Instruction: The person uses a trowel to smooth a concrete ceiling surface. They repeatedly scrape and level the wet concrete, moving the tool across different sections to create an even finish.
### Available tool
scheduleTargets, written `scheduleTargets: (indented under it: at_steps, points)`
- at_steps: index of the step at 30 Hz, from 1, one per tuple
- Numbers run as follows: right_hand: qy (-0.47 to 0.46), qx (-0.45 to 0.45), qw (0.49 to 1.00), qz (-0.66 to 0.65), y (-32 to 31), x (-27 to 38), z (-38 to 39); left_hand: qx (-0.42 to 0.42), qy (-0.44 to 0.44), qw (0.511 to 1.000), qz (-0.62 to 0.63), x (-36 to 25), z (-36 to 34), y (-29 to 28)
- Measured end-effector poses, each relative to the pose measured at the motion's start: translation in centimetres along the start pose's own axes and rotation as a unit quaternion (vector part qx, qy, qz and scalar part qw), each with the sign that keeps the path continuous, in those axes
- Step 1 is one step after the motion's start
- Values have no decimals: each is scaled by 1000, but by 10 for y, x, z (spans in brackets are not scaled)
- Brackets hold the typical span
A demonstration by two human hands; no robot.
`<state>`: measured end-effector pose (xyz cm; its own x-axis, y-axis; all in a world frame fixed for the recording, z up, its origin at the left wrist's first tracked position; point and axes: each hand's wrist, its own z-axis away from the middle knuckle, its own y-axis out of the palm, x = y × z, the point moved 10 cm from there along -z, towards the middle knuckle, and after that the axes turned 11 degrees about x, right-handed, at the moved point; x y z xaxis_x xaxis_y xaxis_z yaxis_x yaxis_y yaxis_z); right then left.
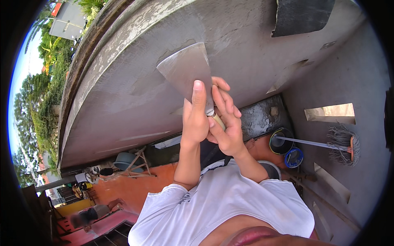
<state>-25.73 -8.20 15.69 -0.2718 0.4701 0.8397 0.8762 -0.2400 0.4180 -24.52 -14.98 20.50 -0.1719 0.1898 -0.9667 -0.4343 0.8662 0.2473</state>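
Both of my hands are raised in front of the grey wall, around a wide putty knife (185, 65). Its metal blade points up and to the left, flaring toward the far edge, with a pale handle below. My right hand (226, 127) is closed around the handle, its thumb along it and its fingers reaching up beside the blade. My left hand (195, 121) has its thumb pressed flat on the blade's face; its other fingers are mostly hidden behind the blade.
A smooth grey wall (135, 94) curves across the view. At right, a mop (344, 145) leans over a dark bucket (281, 140) beside a blue-rimmed bucket (294, 158). A wooden stand (137, 164) stands on the orange floor (160, 180). Another person (96, 213) is at lower left.
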Motion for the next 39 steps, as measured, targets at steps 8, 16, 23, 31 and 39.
scheduleTargets:
  at_steps: [8,16,23,31,39]
  points:
    - [-47,6,999,11,-5,1,-5,-10,5,1000,-6,2,-3,-2]
    - [-37,18,998,-40,-6,4,-6,-42,11,999,-28,-2,0,1]
    - [-52,23,998,-1,-11,4,-3,-44,9,999,-14,3,1,2]
    - [-70,30,997,22,-10,11,-5,-30,23,999,-17,2,0,1]
    - [-79,37,996,35,-11,11,-9,-26,45,998,-31,1,1,-3]
